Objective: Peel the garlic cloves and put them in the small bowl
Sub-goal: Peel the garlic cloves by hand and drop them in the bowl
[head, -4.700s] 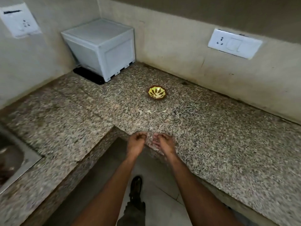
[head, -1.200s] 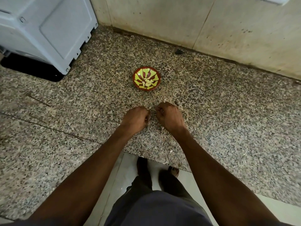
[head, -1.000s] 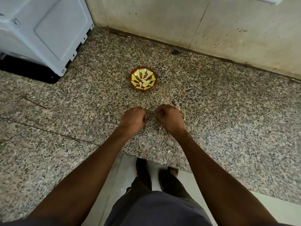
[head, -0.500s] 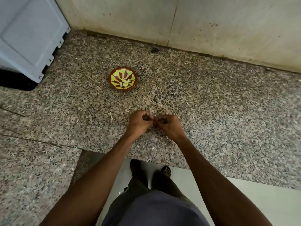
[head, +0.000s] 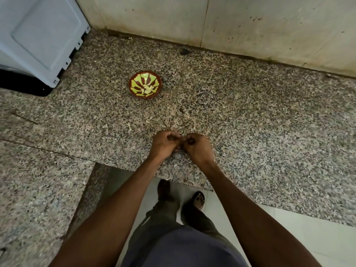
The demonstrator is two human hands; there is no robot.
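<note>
Speckled granite counter (head: 250, 116), stained wall (head: 269, 26)

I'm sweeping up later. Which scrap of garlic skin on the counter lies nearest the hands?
The pale curled scrap left of the left hand; the others, like the one by the bowl, lie farther back.
</note>
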